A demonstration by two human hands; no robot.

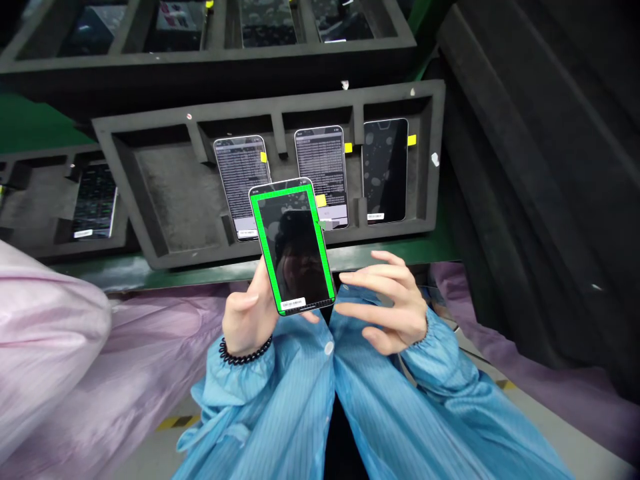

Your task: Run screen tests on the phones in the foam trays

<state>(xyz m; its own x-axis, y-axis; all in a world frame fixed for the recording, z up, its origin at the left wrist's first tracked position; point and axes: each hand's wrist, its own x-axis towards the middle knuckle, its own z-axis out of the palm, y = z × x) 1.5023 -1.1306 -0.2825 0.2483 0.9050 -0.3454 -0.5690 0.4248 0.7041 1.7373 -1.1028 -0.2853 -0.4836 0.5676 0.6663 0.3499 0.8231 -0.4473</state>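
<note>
My left hand (249,313) grips a smartphone (293,245) from below and holds it upright in front of me. Its dark screen has a bright green border. My right hand (390,303) hovers just right of the phone with fingers stretched out and apart, holding nothing. Behind the phone a black foam tray (150,200) leans toward me. Its slots hold two phones with lit text screens (241,180) (323,170) and one dark phone (385,170). The tray's left slot holds no phone.
Another foam tray (30,200) at the left holds a phone (95,200). A further tray (210,60) with several phones sits higher at the back. A pink-sleeved arm of another person (45,347) reaches in from the left. Dark foam panels (540,187) stand at the right.
</note>
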